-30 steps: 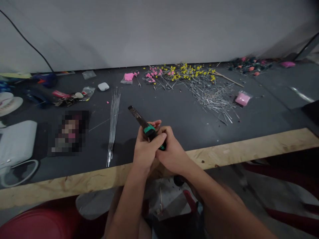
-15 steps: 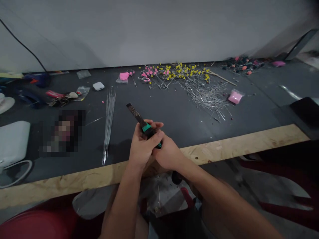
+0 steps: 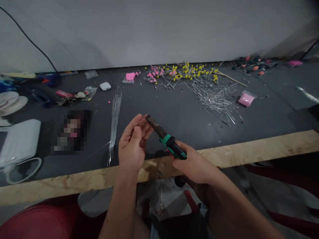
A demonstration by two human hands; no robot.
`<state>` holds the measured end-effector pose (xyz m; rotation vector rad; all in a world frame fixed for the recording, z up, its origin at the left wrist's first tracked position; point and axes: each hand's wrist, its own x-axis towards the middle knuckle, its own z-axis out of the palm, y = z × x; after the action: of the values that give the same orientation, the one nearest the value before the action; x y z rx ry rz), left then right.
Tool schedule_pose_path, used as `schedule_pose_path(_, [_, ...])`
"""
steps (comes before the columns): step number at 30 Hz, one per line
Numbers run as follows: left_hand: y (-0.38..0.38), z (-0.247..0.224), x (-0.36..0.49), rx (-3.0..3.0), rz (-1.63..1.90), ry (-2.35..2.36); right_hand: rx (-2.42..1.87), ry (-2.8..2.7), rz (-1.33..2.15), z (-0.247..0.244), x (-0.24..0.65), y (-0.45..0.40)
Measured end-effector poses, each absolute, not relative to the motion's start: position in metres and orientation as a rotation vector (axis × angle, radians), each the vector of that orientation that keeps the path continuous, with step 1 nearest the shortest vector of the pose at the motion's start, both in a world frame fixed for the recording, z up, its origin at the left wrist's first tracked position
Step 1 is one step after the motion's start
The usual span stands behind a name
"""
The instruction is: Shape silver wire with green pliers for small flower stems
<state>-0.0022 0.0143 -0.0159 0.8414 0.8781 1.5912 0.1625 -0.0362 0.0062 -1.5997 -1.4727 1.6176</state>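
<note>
My right hand [image 3: 193,162] grips a hand tool that looks like wire strippers [image 3: 171,142], with green-and-black handles and a long, flat, dark jaw. The jaw points up and left, its tip close to the fingertips of my left hand [image 3: 132,146]. That hand is raised above the table's front edge, fingers curled and thumb bent in. A thin wire [image 3: 103,145], faint and blurred, runs leftward from it across a bundle of straight wires [image 3: 114,122] on the dark table. Its end inside my fingers is hidden.
Along the back lie pink and yellow flower-like pieces on wires [image 3: 186,71] and a heap of loose wires [image 3: 216,99]. Right of it sits a bagged pink lump [image 3: 246,98]. A white case [image 3: 105,86], keys [image 3: 67,99] and a white device [image 3: 21,139] are at left.
My hands have come apart. The right hand has moved right with the tool, which was held between both hands before. The view has shifted slightly.
</note>
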Motion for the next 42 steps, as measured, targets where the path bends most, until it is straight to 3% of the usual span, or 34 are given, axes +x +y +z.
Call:
schedule_pose_path(28, [0.014,-0.02,-0.007,0.741,1.688,0.913,-1.601,-1.65,1.622,0.002,0.16,-0.032])
schedule_pose_path(42, [0.017,-0.011,-0.035,0.864,1.47,0.987,-1.618,-1.705,1.67,0.004,0.164,-0.034])
